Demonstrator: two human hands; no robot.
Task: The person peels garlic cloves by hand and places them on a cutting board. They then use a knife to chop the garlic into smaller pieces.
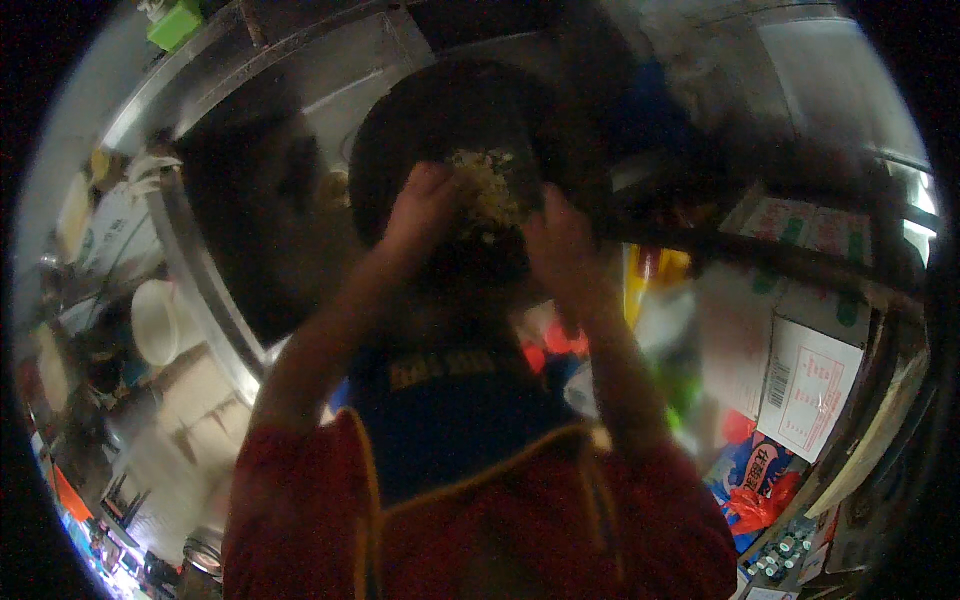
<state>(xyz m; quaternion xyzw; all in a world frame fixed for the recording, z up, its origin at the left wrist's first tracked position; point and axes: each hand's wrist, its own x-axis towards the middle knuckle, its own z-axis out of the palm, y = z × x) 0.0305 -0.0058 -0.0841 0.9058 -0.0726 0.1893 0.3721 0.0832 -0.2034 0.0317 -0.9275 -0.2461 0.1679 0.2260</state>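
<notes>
Before me a dark round chopping block carries a heap of chopped pale yellow food. My left hand is at the heap's left side with its fingers curled; dim light hides whether anything is in them. On the other side, my right hand is closed around what looks like a cleaver. Its broad dark blade reaches away from me along the right of the food. Shadow covers much of the blade and the block.
To the left runs a metal counter edge beside a dark recess. Beyond it stand a white plastic tub and cardboard boxes. Labelled cartons and a red plastic bag are on the right. A green container stands far left.
</notes>
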